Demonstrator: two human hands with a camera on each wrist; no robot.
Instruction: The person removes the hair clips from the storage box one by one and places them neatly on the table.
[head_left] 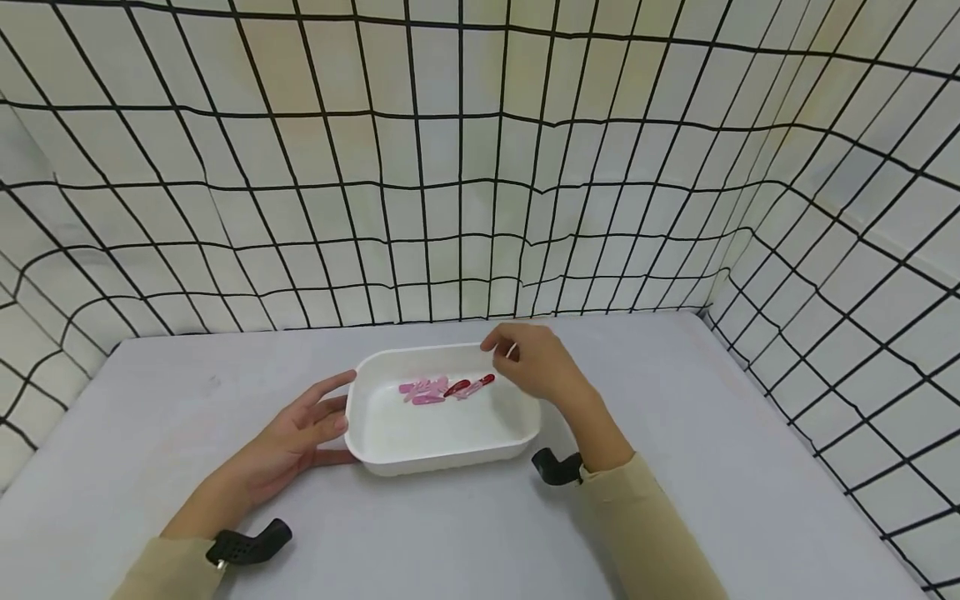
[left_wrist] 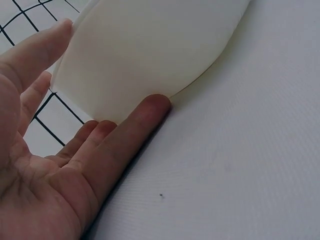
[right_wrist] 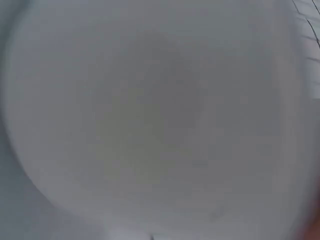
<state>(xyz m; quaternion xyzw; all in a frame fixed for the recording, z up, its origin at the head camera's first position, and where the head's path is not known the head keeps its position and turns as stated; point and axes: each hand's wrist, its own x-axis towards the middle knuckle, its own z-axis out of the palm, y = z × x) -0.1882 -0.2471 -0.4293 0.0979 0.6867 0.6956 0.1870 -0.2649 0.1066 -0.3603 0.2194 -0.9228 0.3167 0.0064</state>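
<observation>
A white oval-cornered tray sits on the table. Inside it, toward the back, lie several pink hair clips and red hair clips. My left hand rests against the tray's left end, its fingers spread along the outer wall. In the left wrist view, the fingertips touch the pale side of the tray. Over the tray's back right rim hovers my right hand, fingers loosely bent downward, and nothing shows between them. The right wrist view is mostly a blurred pale surface.
A white-covered table lies under everything. Black wire grid stands along the back and the sides, with pale sheeting behind it. Each wrist carries a black strap-on mount, the left one close over the tabletop.
</observation>
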